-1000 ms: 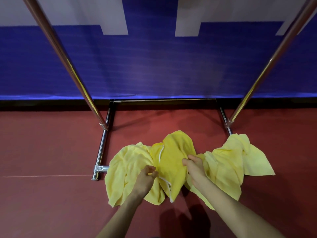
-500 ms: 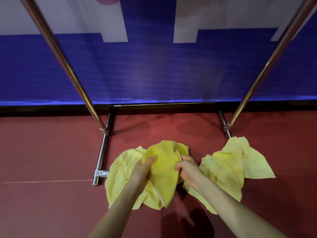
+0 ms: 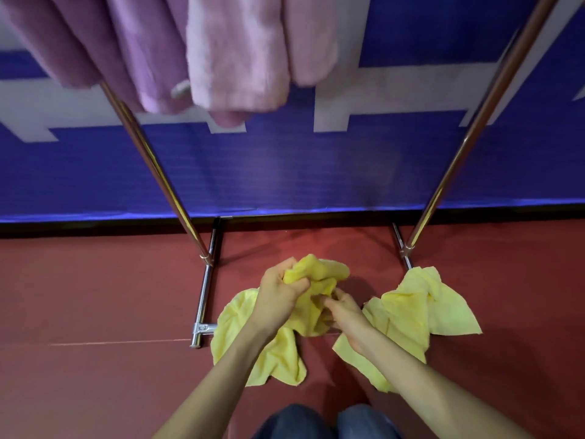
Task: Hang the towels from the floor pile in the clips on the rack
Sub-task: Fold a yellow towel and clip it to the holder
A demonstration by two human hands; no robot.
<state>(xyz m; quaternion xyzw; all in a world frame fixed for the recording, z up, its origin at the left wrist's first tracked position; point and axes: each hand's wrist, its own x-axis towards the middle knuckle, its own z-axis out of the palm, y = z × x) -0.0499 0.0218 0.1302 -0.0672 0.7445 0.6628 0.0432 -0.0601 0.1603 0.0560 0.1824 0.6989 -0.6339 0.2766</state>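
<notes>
- Gripping a bunched-up yellow cloth towel [image 3: 316, 274] in both hands, low over the dark red floor [image 3: 95, 296], roughly midway between the two base bars of the shiny chrome metal rack [image 3: 158, 172].
- The left hand [image 3: 278, 299] has its fingers curled round the top of the bunch with the thumb clamped across the front. The cloth bulges out above and to the right of the knuckles.
- The right hand [image 3: 343, 315] sits just below and to the right, with its fingertips dug into the lower folds and pinching them. The towel is on the far side of those fingers.
- A second yellow towel [image 3: 234, 327] lies crumpled on the floor under the left wrist, touching the rack's left foot. Honestly can't tell where it ends and the held one starts.
- A third yellow towel [image 3: 443, 315] lies in a heap to the right, up against the right base bar.
- Some fluffy pink towels [image 3: 234, 58] hang along the top, pretty blurry, and I can't make out the clips.
- A blue and white banner [image 3: 316, 172] runs behind the rack.
- Blue-jeaned knees [image 3: 294, 423] poke in at the bottom edge.
</notes>
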